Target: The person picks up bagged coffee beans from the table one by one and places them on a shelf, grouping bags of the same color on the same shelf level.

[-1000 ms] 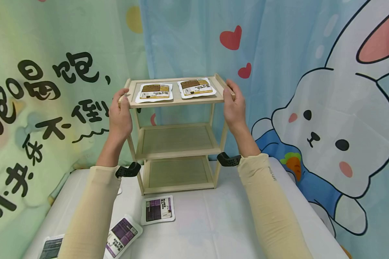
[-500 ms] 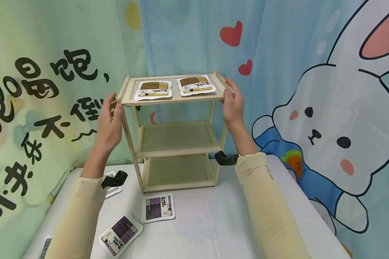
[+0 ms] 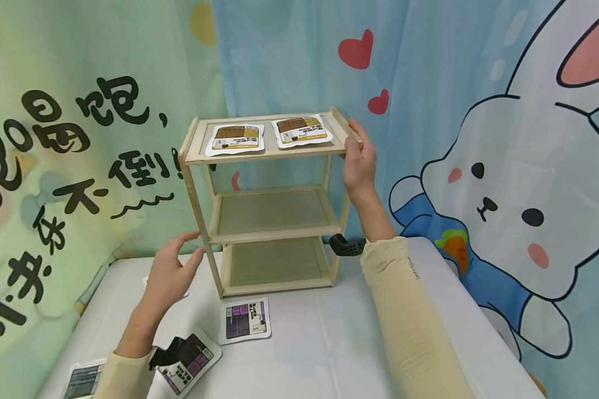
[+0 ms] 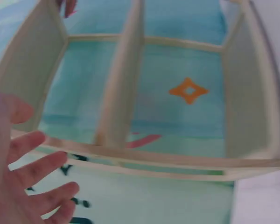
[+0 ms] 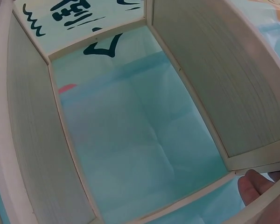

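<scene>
A three-tier wooden shelf [image 3: 274,235] stands on the white table. Its top tier carries two brown-and-yellow packets [image 3: 234,138] [image 3: 300,131]; the two lower tiers show nothing on them. My right hand [image 3: 358,158] grips the right edge of the top tier, fingers curled over the rail. Only its thumb tip [image 5: 259,191] shows in the right wrist view, against the shelf frame [image 5: 210,70]. My left hand [image 3: 179,260] hovers open beside the shelf's front left leg, low near the table, holding nothing. In the left wrist view the left hand [image 4: 23,177] has its fingers spread close to the shelf [image 4: 126,93].
Purple-and-white packets lie on the table [image 3: 329,343]: one in front of the shelf [image 3: 244,320], one by my left wrist [image 3: 192,360], one at the front left edge [image 3: 82,379]. A cartoon curtain [image 3: 479,138] hangs close behind the shelf.
My left hand has let go of the top tier's left edge and dropped down beside the shelf's left leg. The right hand keeps its grip; the shelf stays put.
</scene>
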Demonstrator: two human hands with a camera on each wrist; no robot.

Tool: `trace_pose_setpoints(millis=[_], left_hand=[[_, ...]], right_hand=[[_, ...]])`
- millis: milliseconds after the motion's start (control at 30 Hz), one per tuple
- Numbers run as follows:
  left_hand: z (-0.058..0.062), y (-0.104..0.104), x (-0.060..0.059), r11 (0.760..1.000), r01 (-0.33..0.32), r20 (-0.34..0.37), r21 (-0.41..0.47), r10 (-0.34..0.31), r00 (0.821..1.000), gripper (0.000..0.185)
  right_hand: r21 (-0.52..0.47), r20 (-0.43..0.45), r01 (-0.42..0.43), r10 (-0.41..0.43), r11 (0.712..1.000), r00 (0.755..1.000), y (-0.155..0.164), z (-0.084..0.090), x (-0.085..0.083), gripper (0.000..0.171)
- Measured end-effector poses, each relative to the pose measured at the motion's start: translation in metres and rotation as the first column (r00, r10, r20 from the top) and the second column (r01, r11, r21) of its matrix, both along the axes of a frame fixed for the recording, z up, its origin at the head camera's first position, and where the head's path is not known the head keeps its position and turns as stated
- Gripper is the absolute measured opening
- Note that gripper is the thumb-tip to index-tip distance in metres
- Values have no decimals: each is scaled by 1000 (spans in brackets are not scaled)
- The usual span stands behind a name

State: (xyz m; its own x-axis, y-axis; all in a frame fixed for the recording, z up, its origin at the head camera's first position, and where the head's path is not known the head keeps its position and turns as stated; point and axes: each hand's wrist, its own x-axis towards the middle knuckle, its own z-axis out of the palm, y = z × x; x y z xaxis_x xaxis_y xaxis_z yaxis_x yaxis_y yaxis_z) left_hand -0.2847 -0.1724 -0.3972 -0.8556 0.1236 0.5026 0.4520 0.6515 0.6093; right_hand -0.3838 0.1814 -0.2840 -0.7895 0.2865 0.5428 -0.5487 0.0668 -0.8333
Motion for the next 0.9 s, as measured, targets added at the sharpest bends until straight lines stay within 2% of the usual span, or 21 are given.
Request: trace_pose_setpoints(millis=[100,167,300,367,500,667,800,900], left_hand=[[-25,2,9,998,12,99,-55,-6,995,34],[-42,4,14,998,40,174,-45,-32,984,31],[-73,8,20,995,103,312,15,-102,945,26],[-85,11,22,992,125,358,29,-127,925,27],[-108,17,23,986,165,406,33,-164,899,34],[-135,21,21,984,175,436,39,-174,883,47],[-151,24,18,981,176,457,-86,-119,882,60],[-156,28,18,964,172,461,-201,-61,885,74]], right_hand=[[23,-2,13,-13,1000,1000,1,-1,0,51],[35,-1,21,-21,999,1000,2,-2,0,50],[43,-13,30,-29,999,999,2,-3,2,50],[44,-20,24,-24,999,1000,2,-3,2,50],[39,-19,10,-10,999,1000,2,0,4,50],[20,-38,-7,8,1000,999,1,-2,2,49],[9,-55,-17,17,1000,998,1,-2,1,48],[5,-65,-22,22,1000,998,0,-2,1,48]])
